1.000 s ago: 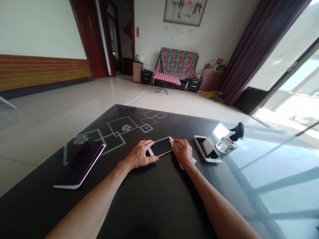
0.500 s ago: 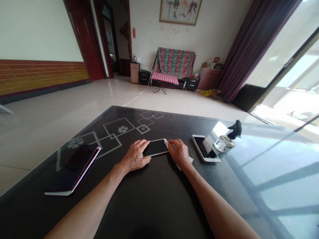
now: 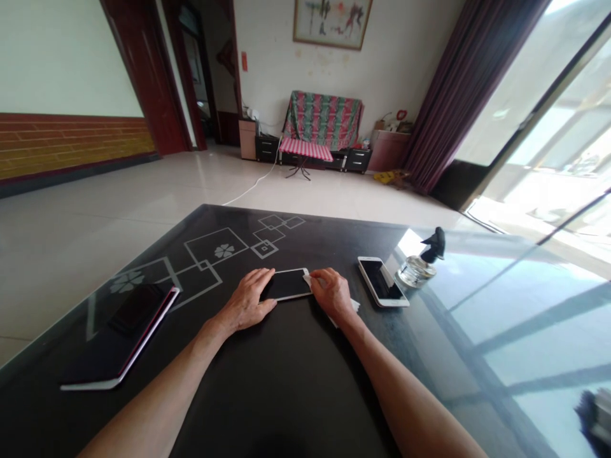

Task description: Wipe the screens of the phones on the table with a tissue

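While your view swings right over the black table (image 3: pixel 286 388), a blurred dark object (image 3: pixel 596 416), absent before, enters at lower right. Your left hand (image 3: pixel 251 299), partly open, braces the phone (image 3: pixel 290 285) at center frame, its left end between your thumb and fingertips. Your right hand (image 3: pixel 334 294), fingers nearly closed, pinches a white tissue (image 3: pixel 307 278) at the phone's right end, just beyond those fingertips.
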Available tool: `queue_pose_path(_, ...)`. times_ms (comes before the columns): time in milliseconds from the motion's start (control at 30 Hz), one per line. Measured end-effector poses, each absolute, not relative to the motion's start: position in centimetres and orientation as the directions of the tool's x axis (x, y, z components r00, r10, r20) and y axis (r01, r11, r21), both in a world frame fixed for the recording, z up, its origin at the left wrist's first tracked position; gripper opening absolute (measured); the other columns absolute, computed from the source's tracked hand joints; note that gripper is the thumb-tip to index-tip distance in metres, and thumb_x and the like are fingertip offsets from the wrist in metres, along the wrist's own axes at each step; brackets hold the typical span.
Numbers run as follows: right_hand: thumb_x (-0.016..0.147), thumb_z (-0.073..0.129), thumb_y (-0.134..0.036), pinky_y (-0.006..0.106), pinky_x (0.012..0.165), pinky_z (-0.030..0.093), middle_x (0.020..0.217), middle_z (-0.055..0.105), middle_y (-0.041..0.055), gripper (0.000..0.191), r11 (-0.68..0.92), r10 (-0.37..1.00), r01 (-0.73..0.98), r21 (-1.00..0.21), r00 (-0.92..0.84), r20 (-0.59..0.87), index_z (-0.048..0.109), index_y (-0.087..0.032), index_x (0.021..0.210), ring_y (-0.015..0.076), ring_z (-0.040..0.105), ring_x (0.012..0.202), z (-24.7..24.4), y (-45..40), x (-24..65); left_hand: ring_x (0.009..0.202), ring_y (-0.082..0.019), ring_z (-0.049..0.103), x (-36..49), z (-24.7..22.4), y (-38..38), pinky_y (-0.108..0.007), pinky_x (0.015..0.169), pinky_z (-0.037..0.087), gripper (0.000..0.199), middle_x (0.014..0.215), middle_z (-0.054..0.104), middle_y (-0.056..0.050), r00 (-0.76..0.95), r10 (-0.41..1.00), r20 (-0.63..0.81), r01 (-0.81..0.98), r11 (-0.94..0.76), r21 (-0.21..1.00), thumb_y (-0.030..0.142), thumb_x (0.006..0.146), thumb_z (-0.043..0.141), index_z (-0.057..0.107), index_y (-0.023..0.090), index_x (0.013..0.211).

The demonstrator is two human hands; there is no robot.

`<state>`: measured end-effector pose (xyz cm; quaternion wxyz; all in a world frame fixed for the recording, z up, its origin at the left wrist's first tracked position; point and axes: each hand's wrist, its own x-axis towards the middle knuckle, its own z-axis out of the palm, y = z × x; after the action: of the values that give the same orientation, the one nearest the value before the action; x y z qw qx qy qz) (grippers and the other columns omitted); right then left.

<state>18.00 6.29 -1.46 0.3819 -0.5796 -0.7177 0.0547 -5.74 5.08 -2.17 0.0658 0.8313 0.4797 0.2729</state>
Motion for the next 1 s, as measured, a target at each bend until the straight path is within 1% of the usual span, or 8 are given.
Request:
queue_pose_path(100,0.085,0.055,-0.027,0.026,0.081,0.045,0.093,0.071,0.0017,0.017,0.332,0.879,0.784,-0.525,-0.054,0.474,0.072,-0.025,0.088,0.0166,0.064,0.084,-1.4,7.2,17.9,0.13,-0.031,0.041,-5.8,-2.1,5.1,-0.049,0.109,0.034,0.064,0.138,0.049,-0.015,0.391,0.843,0.368,0.764,-0.521,0.381,0.032,0.078,0.058,0.043,0.013,0.137)
queue_pose_path(200,0.084,0.056,-0.027,0.026,0.081,0.045,0.093,0.071,0.0016,0.018,0.306,0.901,0.78,-0.546,-0.051,0.432,0.073,-0.025,0.088,0.0168,0.064,0.084,-1.2,7.6,17.8,0.131,-0.032,0.04,-5.8,-1.9,5.1,-0.049,0.109,0.033,0.065,0.139,0.047,-0.017,0.391,0.853,0.345,0.77,-0.509,0.385,0.034,0.078,0.057,0.042,0.01,0.137)
queue_pose_path(367,0.077,0.062,-0.028,0.026,0.077,0.045,0.085,0.07,0.0028,0.013,0.246,0.913,0.809,-0.534,-0.009,0.407,0.073,-0.022,0.08,0.0179,0.064,0.079,-1.0,6.9,17.9,0.131,-0.033,0.039,-5.6,-1.6,5.0,-0.049,0.111,0.032,0.067,0.139,0.047,-0.018,0.384,0.86,0.336,0.772,-0.499,0.394,0.035,0.077,0.057,0.042,0.007,0.137)
queue_pose_path(467,0.074,0.063,-0.029,0.025,0.073,0.045,0.079,0.069,0.002,0.011,0.259,0.911,0.802,-0.538,-0.017,0.413,0.072,-0.022,0.075,0.0168,0.063,0.075,-1.1,6.4,18.2,0.131,-0.032,0.039,-5.6,-1.4,4.9,-0.05,0.111,0.031,0.066,0.14,0.047,-0.017,0.387,0.862,0.327,0.773,-0.496,0.395,0.034,0.077,0.057,0.042,0.009,0.137)
queue_pose_path(567,0.077,0.061,-0.03,0.024,0.075,0.045,0.083,0.07,0.0017,0.013,0.3,0.897,0.782,-0.546,-0.036,0.441,0.072,-0.022,0.079,0.016,0.064,0.076,-1.2,6.6,18.4,0.132,-0.031,0.038,-5.6,-1.2,4.9,-0.048,0.111,0.032,0.066,0.14,0.046,-0.015,0.383,0.867,0.319,0.774,-0.49,0.401,0.034,0.077,0.057,0.042,0.011,0.137)
queue_pose_path(700,0.083,0.057,-0.029,0.025,0.078,0.045,0.09,0.071,0.0018,0.018,0.326,0.89,0.772,-0.545,-0.057,0.452,0.074,-0.024,0.086,0.0157,0.064,0.081,-1.3,7.6,18.3,0.132,-0.03,0.039,-5.7,-0.9,4.8,-0.045,0.112,0.031,0.065,0.14,0.047,-0.015,0.395,0.87,0.295,0.77,-0.488,0.41,0.033,0.077,0.056,0.043,0.01,0.136)
queue_pose_path(900,0.085,0.056,-0.032,0.026,0.078,0.046,0.092,0.072,0.0021,0.019,0.314,0.897,0.768,-0.559,-0.047,0.44,0.074,-0.024,0.087,0.0166,0.065,0.081,-1.7,8.3,18.2,0.132,-0.03,0.039,-6.0,-1.3,5.2,-0.048,0.112,0.029,0.062,0.14,0.046,-0.017,0.438,0.84,0.32,0.747,-0.538,0.39,0.033,0.079,0.055,0.044,0.01,0.135)
queue_pose_path(1000,0.083,0.057,-0.03,0.026,0.079,0.046,0.092,0.072,0.0022,0.018,0.308,0.894,0.772,-0.556,-0.036,0.446,0.074,-0.024,0.087,0.0172,0.065,0.082,-1.7,8.4,18.2,0.133,-0.03,0.038,-6.1,-1.6,5.3,-0.049,0.112,0.029,0.06,0.141,0.045,-0.017,0.457,0.824,0.336,0.74,-0.562,0.371,0.034,0.082,0.053,0.043,0.009,0.136)
